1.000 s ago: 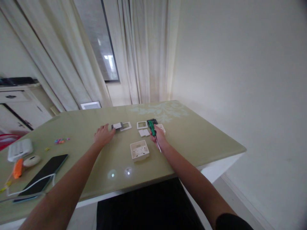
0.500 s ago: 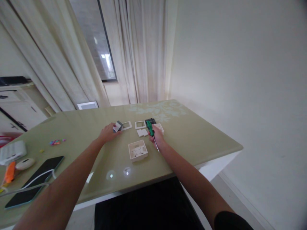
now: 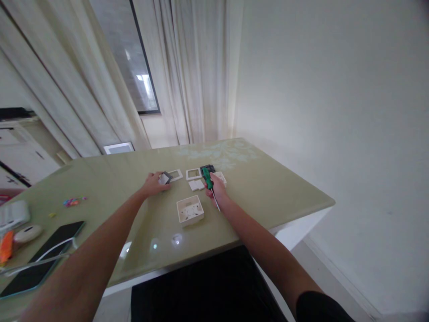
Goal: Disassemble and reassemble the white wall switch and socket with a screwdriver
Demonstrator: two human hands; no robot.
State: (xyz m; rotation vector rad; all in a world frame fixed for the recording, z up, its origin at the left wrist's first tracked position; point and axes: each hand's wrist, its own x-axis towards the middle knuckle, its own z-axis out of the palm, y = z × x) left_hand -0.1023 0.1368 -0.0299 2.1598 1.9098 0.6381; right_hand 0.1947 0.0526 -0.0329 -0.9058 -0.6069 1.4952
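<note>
two bare arms reach over a shiny green table (image 3: 264, 190). the left hand (image 3: 153, 184) is closed around a small grey and white switch piece (image 3: 165, 178). the fingers and thumb cover some of it, so its whole shape is hard to see. it is near the middle of the table, just beside a thin white frame (image 3: 180, 173). i cannot tell if the two touch.

the right hand (image 3: 218, 191) is wrapped around a screwdriver (image 3: 207, 178) with a green handle. its metal rod points back toward the person, and the hand hides a bit of the handle. a small white box (image 3: 221, 178) is by that hand, which blocks part of it. a black part (image 3: 210, 168) sits by the top of the handle, too small to make out well.

next to it lies a white square frame (image 3: 188, 174), with white plates (image 3: 193, 185) in front. closer to the person is an open white box (image 3: 190, 211). the marks inside are too tiny to name.

on the left, a dark phone (image 3: 63, 236) lies under a white cord (image 3: 53, 249). an orange thing (image 3: 6, 246) and a white case (image 3: 16, 213) are cut off at the edge. some colored bits (image 3: 71, 202) look blurry.
</note>
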